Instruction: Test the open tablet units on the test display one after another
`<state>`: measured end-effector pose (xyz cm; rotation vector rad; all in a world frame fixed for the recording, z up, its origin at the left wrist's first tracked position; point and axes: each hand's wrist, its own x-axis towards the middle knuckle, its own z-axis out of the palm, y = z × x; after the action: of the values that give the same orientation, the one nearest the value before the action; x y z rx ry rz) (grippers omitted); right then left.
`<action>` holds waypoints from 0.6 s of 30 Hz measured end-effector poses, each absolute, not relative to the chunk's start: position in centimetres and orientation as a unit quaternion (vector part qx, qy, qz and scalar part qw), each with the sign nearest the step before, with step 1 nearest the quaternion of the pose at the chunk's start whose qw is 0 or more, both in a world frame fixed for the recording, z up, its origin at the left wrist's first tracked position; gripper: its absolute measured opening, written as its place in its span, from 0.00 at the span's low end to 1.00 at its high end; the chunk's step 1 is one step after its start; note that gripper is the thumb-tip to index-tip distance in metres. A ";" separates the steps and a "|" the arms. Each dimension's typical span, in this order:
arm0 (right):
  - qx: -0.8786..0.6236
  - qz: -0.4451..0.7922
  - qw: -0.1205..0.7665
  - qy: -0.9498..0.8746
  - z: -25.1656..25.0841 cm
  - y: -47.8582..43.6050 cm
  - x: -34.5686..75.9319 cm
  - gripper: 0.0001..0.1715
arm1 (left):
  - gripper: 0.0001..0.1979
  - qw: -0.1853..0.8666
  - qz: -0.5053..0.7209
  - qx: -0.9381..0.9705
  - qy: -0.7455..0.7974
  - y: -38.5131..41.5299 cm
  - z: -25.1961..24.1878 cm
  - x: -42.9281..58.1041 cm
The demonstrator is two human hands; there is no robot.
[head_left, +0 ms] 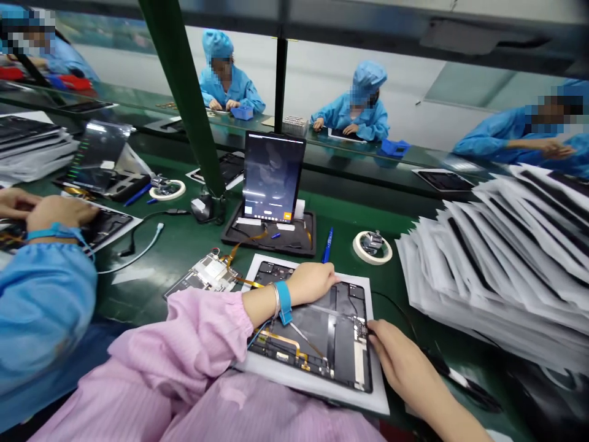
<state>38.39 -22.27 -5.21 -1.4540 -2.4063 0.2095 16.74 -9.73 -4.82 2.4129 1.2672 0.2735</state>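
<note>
An opened tablet housing (317, 331) lies on a white foam sheet (378, 399) before me, its boards, ribbon cables and black inner plates exposed. My left hand (315, 283), with a blue strap at the wrist, reaches over it; the curled fingers grip the far edge, fingertips partly hidden. At the right edge, by a small circuit board (360, 329), my right hand (391, 348) pinches the housing's rim with thumb and fingers. Orange ribbon cable (234, 253) links a loose board assembly (214, 273) on the left with a lit tablet screen (273, 178), propped upright in a black foam tray (294, 244).
Foam-wrapped panels (483, 270) are stacked high on the right. Behind the housing lie a blue pen (327, 245) and a tape roll (372, 248). A green post (184, 92) slants down at left. A co-worker's hand (62, 215) works nearby; others sit across the bench.
</note>
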 end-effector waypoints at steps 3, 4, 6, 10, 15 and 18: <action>-0.510 0.100 0.160 -0.839 -5.2 -22.1 39.4 0.14 | 0.16 0.200 0.100 0.861 0.456 -9.8 -4.8 16.8; -0.519 0.104 0.172 -0.831 -5.3 -22.1 39.7 0.16 | 0.16 0.201 0.100 0.862 0.455 -9.8 -4.8 16.8; -0.549 0.095 0.217 -0.801 -5.3 -22.3 40.0 0.17 | 0.17 0.203 0.097 0.864 0.451 -9.9 -4.7 16.7; -0.568 0.025 0.279 -0.774 -5.1 -22.9 39.9 0.09 | 0.17 0.200 0.091 0.867 0.447 -10.0 -4.6 16.6; -0.532 0.074 0.225 -0.813 -4.3 -23.0 39.5 0.11 | 0.16 0.198 0.083 0.865 0.454 -10.1 -4.6 16.6; -0.520 0.064 0.202 -0.827 -4.2 -22.9 39.4 0.12 | 0.16 0.201 0.074 0.864 0.455 -10.1 -4.6 16.6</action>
<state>39.35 -22.86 -4.18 -1.4515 -2.3103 0.1774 16.57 -10.11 -4.56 2.4159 1.2715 0.2062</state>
